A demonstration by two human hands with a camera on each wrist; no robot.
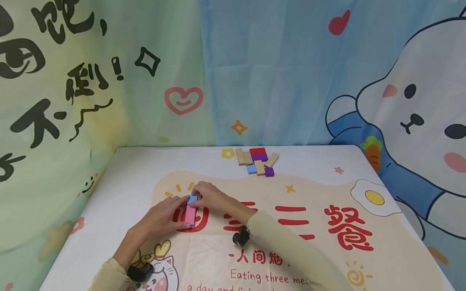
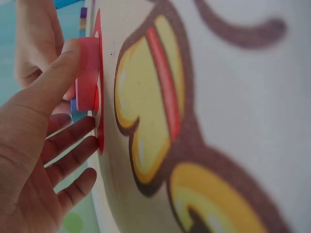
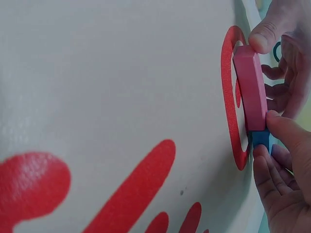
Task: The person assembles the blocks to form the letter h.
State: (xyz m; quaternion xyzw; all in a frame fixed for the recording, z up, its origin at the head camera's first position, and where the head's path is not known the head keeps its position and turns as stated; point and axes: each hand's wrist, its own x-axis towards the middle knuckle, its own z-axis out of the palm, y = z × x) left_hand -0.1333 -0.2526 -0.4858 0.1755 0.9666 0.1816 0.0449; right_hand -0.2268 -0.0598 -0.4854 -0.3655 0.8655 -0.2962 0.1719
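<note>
A long pink block [image 1: 190,215] lies on the table, its far end against a small blue block [image 1: 192,199]. My left hand [image 1: 164,214] holds the pink block from the left, thumb [image 2: 68,51] on its near end and index finger reaching toward the blue block. The other left fingers fan out beside it, as the left wrist view shows. From the far right, my right hand [image 1: 212,197] pinches the blue block [image 3: 260,138] between thumb and fingers, the thumb right at the seam with the pink block [image 3: 251,90].
Toward the table's back edge lies a loose group of blocks: plain wooden ones [image 1: 259,167], a red one [image 1: 257,151], purple ones [image 1: 269,172] and a blue one [image 1: 251,169]. The printed tablecloth [image 1: 313,258] meets a patterned curtain [image 1: 276,81] behind.
</note>
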